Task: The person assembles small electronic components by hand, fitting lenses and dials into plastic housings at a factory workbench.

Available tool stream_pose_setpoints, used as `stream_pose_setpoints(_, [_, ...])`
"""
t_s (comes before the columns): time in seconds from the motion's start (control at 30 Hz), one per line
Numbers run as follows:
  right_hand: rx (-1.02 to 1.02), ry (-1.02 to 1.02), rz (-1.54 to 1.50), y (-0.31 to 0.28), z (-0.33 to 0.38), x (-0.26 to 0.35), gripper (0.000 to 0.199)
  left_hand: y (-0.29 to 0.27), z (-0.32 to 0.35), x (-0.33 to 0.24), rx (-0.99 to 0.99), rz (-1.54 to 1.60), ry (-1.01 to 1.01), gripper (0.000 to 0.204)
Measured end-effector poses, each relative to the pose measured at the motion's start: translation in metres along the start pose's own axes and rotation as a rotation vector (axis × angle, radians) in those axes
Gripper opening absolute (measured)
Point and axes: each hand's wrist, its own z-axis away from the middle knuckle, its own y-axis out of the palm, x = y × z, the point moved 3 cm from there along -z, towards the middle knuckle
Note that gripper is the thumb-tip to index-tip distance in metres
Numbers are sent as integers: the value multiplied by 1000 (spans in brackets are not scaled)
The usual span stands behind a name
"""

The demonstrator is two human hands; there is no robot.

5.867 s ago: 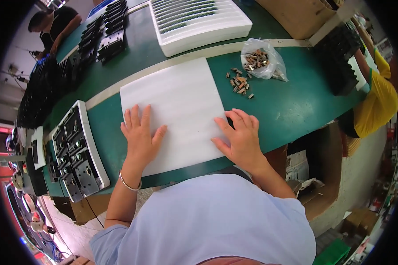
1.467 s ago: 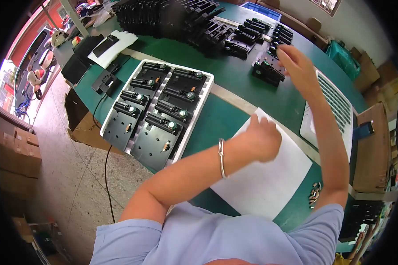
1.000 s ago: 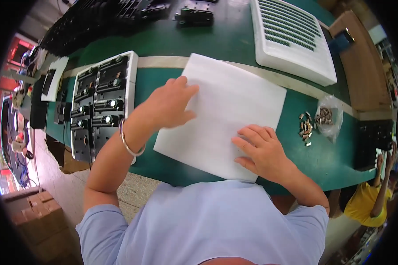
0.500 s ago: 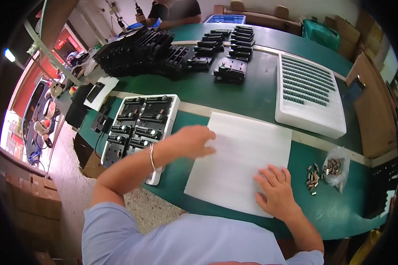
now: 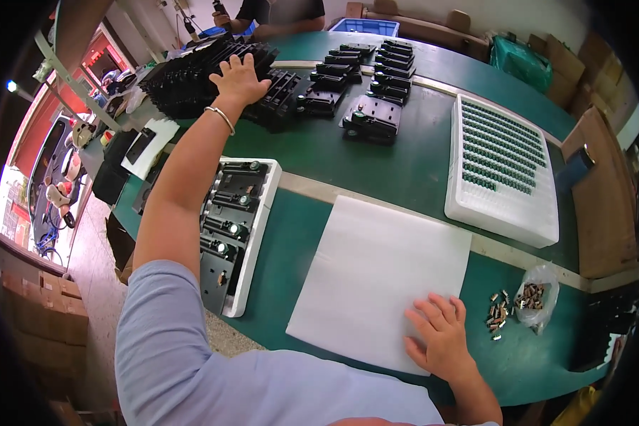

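My left hand [image 5: 241, 82] is stretched far forward with its fingers spread. It is over the pile of black plastic parts [image 5: 181, 89]; whether it touches them I cannot tell. My right hand [image 5: 439, 334] lies with fingers apart on the lower right part of a white foam sheet [image 5: 376, 263], which rests flat on the green table. Below my left forearm stands a white foam tray [image 5: 257, 238] holding several black flat assemblies [image 5: 227, 226] with cylinders on them. My arm covers its left side.
Black assemblies [image 5: 373, 119] stand in rows farther back. A white foam tray [image 5: 504, 167] with rows of small green parts is at the right. Small metal parts [image 5: 498, 312] lie beside a clear bag [image 5: 537, 298] of similar ones. Another person [image 5: 280, 18] is across the table.
My left hand has swung from above the white sheet forward and left to the black pile, its fingers spreading. My right hand has stayed on the sheet. The view has shifted slightly.
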Motion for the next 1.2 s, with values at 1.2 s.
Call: stream_pose_setpoints(1.2, [61,74,-46,-3,-6,-1,38,33,-69,10,132,-43,-93,53])
